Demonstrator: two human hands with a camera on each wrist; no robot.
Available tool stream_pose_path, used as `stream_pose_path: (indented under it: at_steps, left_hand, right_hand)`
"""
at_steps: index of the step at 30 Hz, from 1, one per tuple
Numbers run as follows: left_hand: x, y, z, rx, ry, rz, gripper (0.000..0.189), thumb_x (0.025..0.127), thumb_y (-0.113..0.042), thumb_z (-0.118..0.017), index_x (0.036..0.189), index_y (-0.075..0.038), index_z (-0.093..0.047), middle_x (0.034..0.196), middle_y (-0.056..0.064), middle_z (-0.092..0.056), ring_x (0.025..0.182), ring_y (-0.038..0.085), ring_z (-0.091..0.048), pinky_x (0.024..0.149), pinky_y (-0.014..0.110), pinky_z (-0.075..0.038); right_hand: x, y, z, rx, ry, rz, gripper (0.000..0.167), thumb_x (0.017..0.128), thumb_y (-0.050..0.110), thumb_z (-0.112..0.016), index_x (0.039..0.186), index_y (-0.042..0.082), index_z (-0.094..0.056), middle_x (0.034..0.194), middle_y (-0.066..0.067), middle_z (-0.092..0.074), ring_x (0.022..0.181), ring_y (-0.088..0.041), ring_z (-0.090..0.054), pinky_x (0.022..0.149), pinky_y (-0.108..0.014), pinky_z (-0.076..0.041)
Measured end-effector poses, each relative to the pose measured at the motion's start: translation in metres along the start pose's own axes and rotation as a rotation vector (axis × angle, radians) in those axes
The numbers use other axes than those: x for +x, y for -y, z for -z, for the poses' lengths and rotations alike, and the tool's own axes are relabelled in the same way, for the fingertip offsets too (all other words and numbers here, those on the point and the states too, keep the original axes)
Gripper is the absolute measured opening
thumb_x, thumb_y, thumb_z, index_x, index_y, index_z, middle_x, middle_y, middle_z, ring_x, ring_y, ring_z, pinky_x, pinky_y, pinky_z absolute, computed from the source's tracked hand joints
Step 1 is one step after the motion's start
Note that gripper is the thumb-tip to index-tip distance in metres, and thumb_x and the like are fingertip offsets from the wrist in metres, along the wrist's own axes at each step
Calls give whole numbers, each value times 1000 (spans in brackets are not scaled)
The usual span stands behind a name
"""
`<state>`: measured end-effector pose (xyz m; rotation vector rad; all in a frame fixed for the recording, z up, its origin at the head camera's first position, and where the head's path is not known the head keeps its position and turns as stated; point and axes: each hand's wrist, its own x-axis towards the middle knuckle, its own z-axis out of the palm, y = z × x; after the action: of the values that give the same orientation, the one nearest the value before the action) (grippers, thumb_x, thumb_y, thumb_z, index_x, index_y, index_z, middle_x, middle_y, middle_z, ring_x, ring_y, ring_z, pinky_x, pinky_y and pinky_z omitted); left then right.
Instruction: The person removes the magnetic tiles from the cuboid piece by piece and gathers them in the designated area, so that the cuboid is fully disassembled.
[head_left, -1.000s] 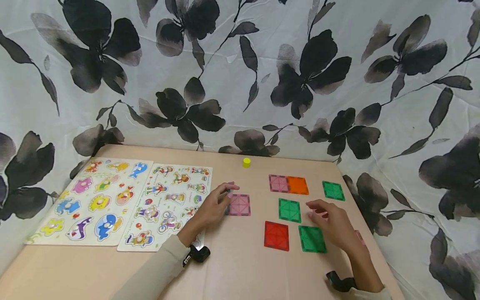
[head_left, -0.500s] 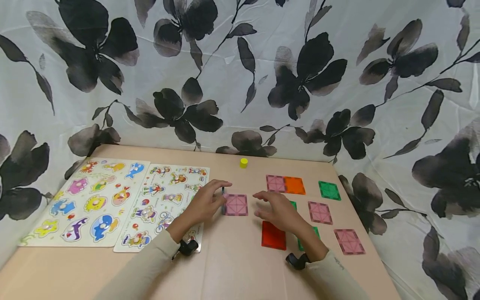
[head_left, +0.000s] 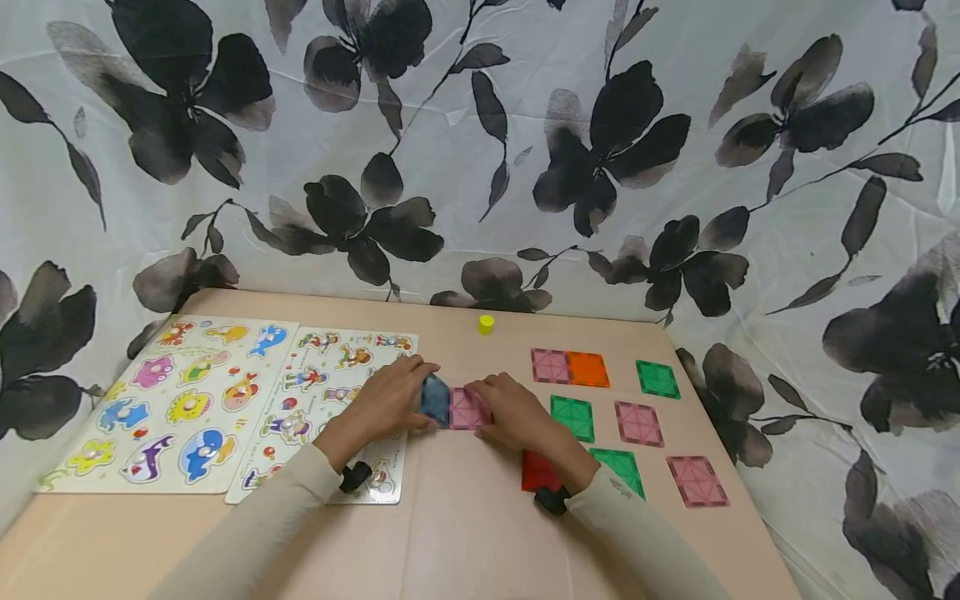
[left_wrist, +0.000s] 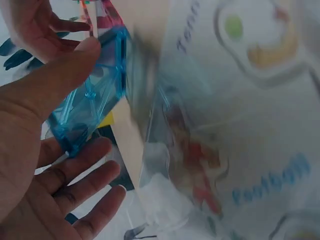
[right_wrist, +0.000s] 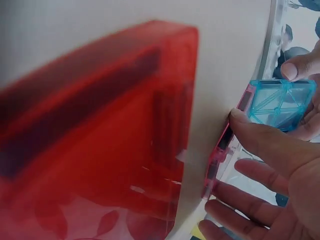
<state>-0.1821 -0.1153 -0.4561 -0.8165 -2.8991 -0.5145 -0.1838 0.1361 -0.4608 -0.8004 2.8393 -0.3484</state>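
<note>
My left hand [head_left: 378,404] pinches a translucent blue square magnetic tile [head_left: 435,402] by opposite edges. In the left wrist view the thumb lies on one edge of the blue tile [left_wrist: 92,95] and a finger on the other. The tile stands raised at the left edge of a pink magnetic tile [head_left: 463,410] lying on the table. My right hand [head_left: 517,417] holds that pink tile from its right side. The right wrist view shows the thumb at one end of the pink tile [right_wrist: 214,172] and fingers at the other, with the blue tile [right_wrist: 282,102] beyond.
Right of the hands lie a red tile [head_left: 537,473], several green tiles [head_left: 572,418], more pink tiles [head_left: 639,424] and an orange tile [head_left: 589,369]. A small yellow cylinder [head_left: 486,325] stands behind. Two picture puzzle boards [head_left: 247,433] lie left, under the left forearm. A floral cloth [head_left: 480,167] hangs behind.
My right hand has come left from the tiles at the right to the pink tile, leaving another pink tile in view. The blue tile has tipped leftward in my left hand, its face now showing.
</note>
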Motion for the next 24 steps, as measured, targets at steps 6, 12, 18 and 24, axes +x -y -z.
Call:
stream_pose_path:
  at_steps: [6, 12, 18, 24]
  left_hand:
    - [-1, 6, -1, 65, -15, -29, 83, 71, -44, -99, 135, -4, -64, 126, 13, -66, 115, 30, -60, 93, 51, -57]
    - [-2, 8, -5, 85, -42, -39, 83, 67, -45, -100, 131, -5, -67, 122, 13, -60, 113, 30, -56, 90, 49, -56]
    - [-1, 6, -6, 83, -82, -41, 83, 65, -45, -102, 131, -7, -67, 116, 10, -55, 105, 27, -52, 79, 42, -53]
    - [-2, 2, -5, 61, -102, -50, 85, 64, -45, -102, 131, -7, -67, 114, 10, -55, 104, 27, -52, 81, 42, -52]
  right_hand:
    - [3, 1, 0, -24, -11, 12, 69, 89, 35, -88, 150, 16, -60, 136, -10, -64, 125, -26, -58, 108, -43, -58]
    - [2, 2, 0, -65, -27, -18, 71, 85, 40, -89, 148, 20, -62, 133, -7, -64, 121, -23, -57, 105, -40, -58]
    - [-4, 6, 4, -86, -81, -44, 74, 78, 38, -93, 145, 20, -65, 132, -7, -67, 120, -24, -58, 102, -42, -60]
    - [-13, 6, 7, -59, -106, -83, 76, 76, 37, -95, 144, 20, -66, 131, -7, -67, 122, -24, -58, 102, -45, -60]
